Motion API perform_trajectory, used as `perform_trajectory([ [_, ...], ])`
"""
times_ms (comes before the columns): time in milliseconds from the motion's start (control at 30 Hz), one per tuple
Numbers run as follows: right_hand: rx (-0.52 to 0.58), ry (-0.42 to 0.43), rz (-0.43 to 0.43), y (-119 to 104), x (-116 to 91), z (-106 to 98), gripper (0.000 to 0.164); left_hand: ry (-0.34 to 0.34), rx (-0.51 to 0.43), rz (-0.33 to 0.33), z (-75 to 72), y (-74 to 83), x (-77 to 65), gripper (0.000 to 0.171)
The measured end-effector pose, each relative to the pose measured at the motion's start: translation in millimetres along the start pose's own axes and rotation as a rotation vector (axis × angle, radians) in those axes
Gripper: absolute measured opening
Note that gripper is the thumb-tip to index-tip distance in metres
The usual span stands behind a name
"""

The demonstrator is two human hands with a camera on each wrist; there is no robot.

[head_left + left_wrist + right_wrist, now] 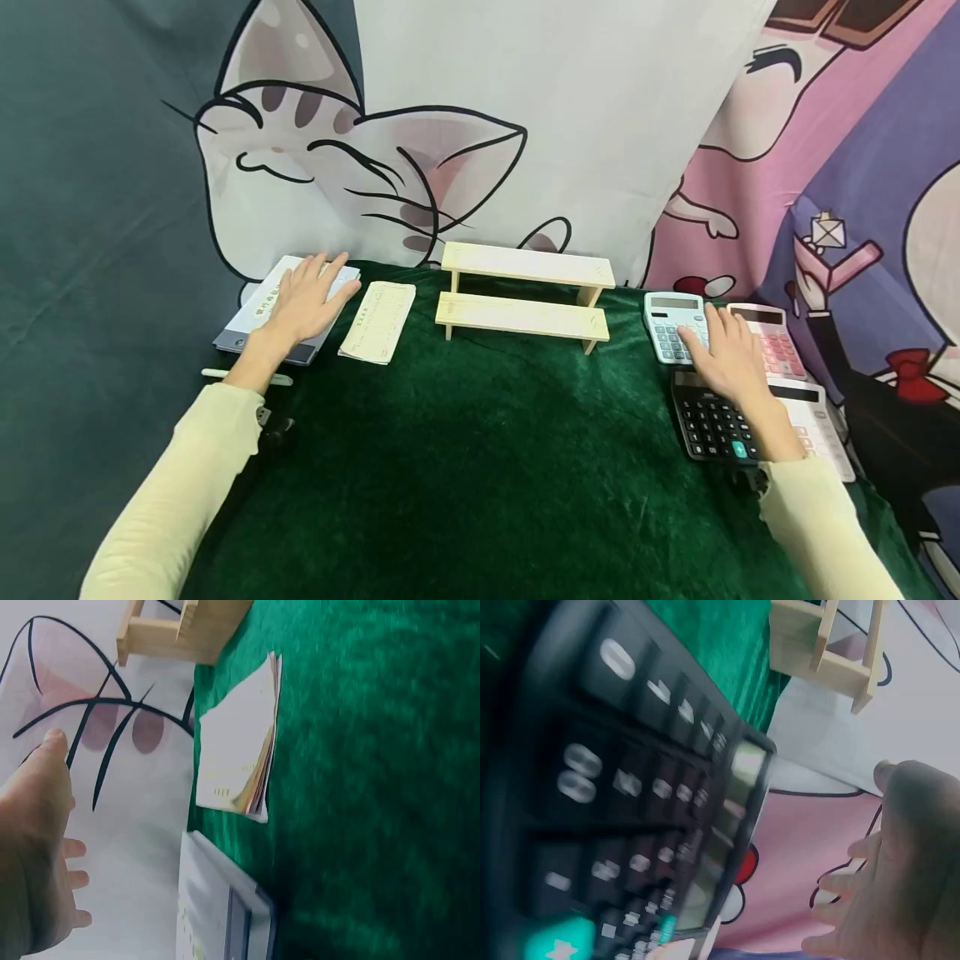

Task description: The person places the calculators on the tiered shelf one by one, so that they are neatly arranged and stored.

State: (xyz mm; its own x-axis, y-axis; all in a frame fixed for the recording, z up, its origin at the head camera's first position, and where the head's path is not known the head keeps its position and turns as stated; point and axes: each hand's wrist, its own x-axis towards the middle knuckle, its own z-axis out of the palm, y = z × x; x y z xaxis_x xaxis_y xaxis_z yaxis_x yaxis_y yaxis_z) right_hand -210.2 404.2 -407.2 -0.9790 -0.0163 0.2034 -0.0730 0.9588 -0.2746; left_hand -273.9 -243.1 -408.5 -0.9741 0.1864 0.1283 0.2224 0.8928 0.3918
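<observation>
My left hand (303, 300) is spread with straight fingers over a stack of white-covered books (253, 315) with a dark band. In the left wrist view it appears raised above the books (214, 907). Beside them lies a thin pad of printed paper slips (377, 322). On the right, my right hand (726, 354) hovers, fingers extended, above several calculators: a light blue one (663, 329), a pink one (780, 350), a black one (708, 429) and a white one (831, 437). It partly covers them. Neither hand holds anything.
A two-step wooden stand (521, 318) stands at the back centre of the green velvet cloth (480, 467). Near the left wrist lies a white pen-like stick (281, 380). A printed cartoon curtain (585, 125) hangs behind the table.
</observation>
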Motion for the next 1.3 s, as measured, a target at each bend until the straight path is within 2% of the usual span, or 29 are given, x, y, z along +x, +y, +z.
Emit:
perform_trajectory([
  [167,0.024,0.029,0.054,0,-23,8,0.082,0.048,-0.103,-0.011,7.9,15.1,2.3,0.076],
  [300,0.028,0.023,0.145,-3,-43,14,0.089,0.097,-0.208,-0.006,19.7,31.9,7.0,0.074],
  [433,0.024,-0.029,0.261,-5,-63,19,0.102,0.091,-0.428,-0.035,37.2,56.2,11.1,0.074],
  [600,0.043,-0.115,0.355,-7,-81,22,0.113,0.079,-0.776,-0.145,63.2,90.9,18.2,0.068],
  [700,0.057,-0.154,0.375,-7,-87,23,0.113,0.096,-0.953,-0.219,77.7,108.1,24.8,0.063],
  [833,0.049,-0.204,0.378,-5,-88,21,0.117,0.125,-1.109,-0.322,91.8,121.0,32.6,0.056],
  [900,0.033,-0.238,0.393,-6,-87,20,0.121,0.124,-1.158,-0.36,97.1,123.8,35.5,0.052],
  [1000,0.011,-0.294,0.439,-6,-85,18,0.129,0.125,-1.169,-0.396,104.5,126.4,37.4,0.049],
  [1200,-0.011,-0.393,0.482,-1,-87,20,0.139,0.117,-1.134,-0.397,122.0,127.4,37.4,0.044],
  [1300,-0.028,-0.394,0.489,1,-90,23,0.141,0.111,-1.14,-0.394,128.9,127.3,38.7,0.043],
])
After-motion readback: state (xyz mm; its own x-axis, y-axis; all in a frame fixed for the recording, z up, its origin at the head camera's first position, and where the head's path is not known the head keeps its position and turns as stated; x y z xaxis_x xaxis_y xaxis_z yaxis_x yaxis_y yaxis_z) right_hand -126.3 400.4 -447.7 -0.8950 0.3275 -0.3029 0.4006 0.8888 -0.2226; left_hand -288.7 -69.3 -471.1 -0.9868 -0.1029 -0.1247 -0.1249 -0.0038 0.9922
